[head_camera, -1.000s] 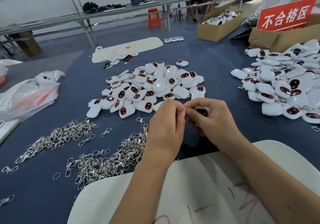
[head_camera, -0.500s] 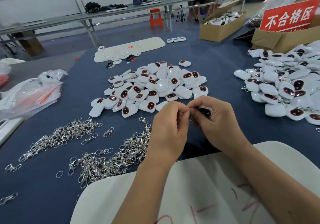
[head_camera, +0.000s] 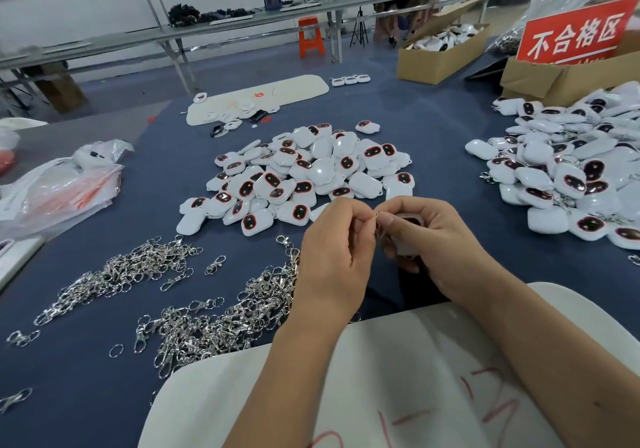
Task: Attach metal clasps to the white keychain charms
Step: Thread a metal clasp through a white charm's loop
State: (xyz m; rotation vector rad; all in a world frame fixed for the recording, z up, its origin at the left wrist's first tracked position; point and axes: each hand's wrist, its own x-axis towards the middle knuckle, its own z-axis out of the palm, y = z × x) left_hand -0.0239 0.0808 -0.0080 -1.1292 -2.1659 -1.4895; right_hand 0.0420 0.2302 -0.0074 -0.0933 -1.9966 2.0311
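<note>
left hand (head_camera: 334, 257) pinches a metal clasp (head_camera: 378, 231); right hand (head_camera: 434, 243) has its fingers curled round 1 white charm (head_camera: 407, 245), held above the blue table (head_camera: 450, 129). judgement: keep the charm's loop steady and feed the ring fully through before letting go. against 1.0 s ago, both hands sit slightly higher and closer together, grips unchanged.

Red sign (head_camera: 575, 36) standing in a cardboard box (head_camera: 568, 82) at far right of the counter (head_camera: 433, 129). Plastic bag (head_camera: 59, 188) at left; orange stool (head_camera: 310, 37) beyond.
</note>
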